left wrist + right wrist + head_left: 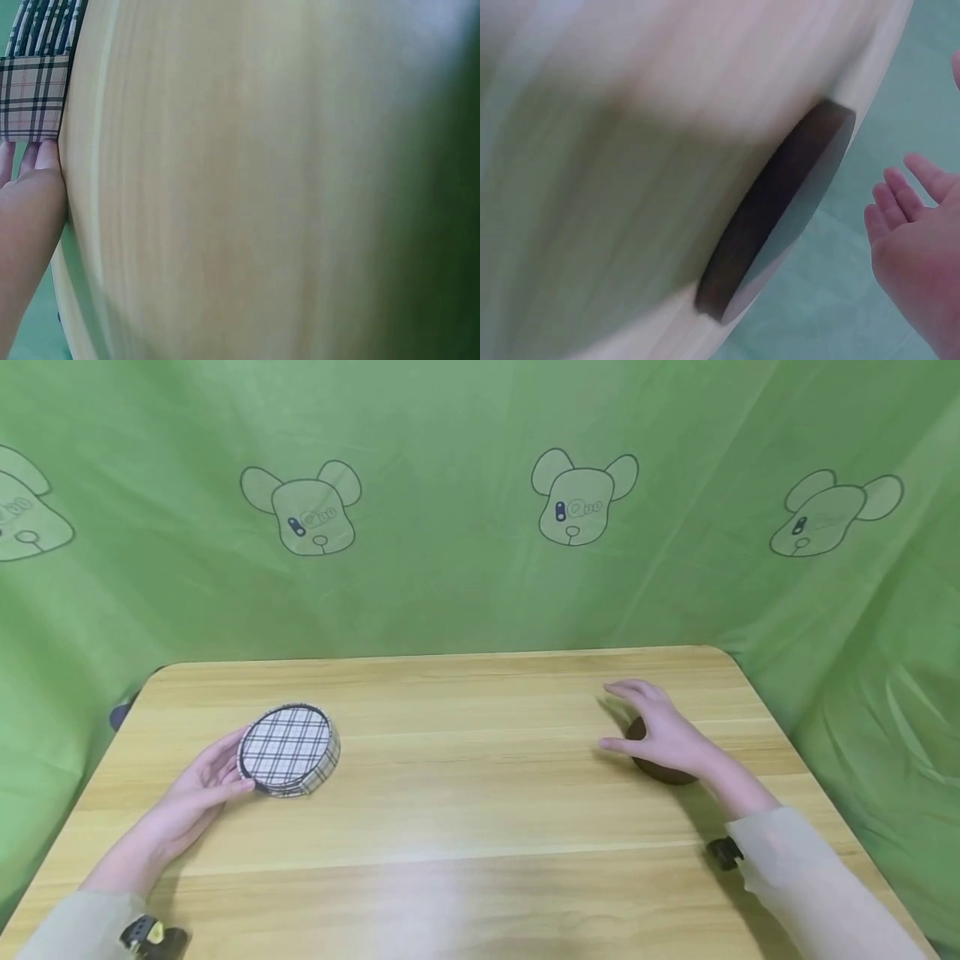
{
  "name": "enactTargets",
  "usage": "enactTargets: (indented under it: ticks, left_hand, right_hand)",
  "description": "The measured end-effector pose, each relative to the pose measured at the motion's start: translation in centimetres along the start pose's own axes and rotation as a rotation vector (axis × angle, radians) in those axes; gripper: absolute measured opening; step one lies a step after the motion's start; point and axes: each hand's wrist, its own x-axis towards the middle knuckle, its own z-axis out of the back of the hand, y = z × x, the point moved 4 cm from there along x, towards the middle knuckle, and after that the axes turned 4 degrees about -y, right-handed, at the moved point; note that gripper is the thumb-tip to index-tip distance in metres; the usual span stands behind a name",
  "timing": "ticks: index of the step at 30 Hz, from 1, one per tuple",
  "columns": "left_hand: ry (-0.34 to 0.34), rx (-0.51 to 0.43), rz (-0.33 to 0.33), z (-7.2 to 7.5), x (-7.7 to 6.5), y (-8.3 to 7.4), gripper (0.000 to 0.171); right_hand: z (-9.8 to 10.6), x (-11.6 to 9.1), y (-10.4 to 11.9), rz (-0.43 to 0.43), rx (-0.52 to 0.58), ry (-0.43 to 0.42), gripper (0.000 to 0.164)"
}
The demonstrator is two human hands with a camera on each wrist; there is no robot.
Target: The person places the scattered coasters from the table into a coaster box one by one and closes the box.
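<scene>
On the left of the table, a round case [288, 747] in white and dark plaid with black edging stands beside my left hand [187, 797]. That hand holds the case by its near left side, thumb at the front edge and fingers around the side. In the left wrist view, the fingertips [46, 154] meet the plaid side wall [31, 97]. Over on the right, my right hand [667, 731] hovers above a dark brown round disc [663, 772], thumb and fingers spread. The right wrist view shows the disc [772, 217] flat on the table, apart from the fingers.
A light wood-grain table [450, 827] with rounded far corners carries both things. Green cloth [450, 593] printed with bear heads hangs behind it and at the sides. Small dark devices [724, 853] are strapped at both wrists.
</scene>
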Motion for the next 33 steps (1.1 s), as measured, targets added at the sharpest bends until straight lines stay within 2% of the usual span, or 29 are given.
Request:
enactTargets:
  ticks: [14, 33]
  left_hand:
    - [0.013, 0.016, 0.002, 0.0, -0.1, 0.1, 0.083]
    - [0.028, 0.008, -0.016, -0.2, -0.2, 0.0, 0.082]
  right_hand:
    - [1.1, -3.1, -2.9, 0.053, -0.024, -0.107, 0.088]
    - [1.2, -5.5, -5.5, -0.005, -0.031, -0.116, 0.093]
